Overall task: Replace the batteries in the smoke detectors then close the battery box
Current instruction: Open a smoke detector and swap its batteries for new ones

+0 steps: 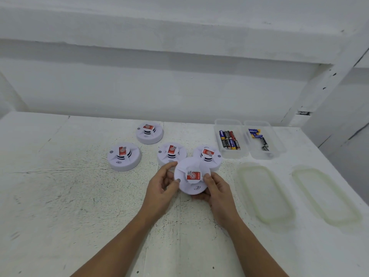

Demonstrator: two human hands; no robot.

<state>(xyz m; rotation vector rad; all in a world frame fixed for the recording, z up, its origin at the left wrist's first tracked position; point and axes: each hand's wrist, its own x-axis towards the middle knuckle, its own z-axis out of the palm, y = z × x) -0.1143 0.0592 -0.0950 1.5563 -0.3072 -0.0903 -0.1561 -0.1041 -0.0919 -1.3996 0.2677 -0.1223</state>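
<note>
I hold a round white smoke detector (192, 179) with a red label above the table, tilted toward me. My left hand (162, 185) grips its left rim with thumb and fingers. My right hand (214, 189) grips its right side and underside. Several more white detectors with red labels sit behind: one at far back (149, 133), one on the left (123, 156), one in the middle (170, 152), one on the right (209, 154). Two clear battery boxes stand open at back right: the left box (229, 139) holds several batteries, the right box (263, 140) holds a few.
Two clear lids with pale green seals lie flat on the white table to the right, one nearer (265, 193) and one further right (325, 194). A white wall runs behind the table, and the table's right edge (327, 156) drops off beside the boxes.
</note>
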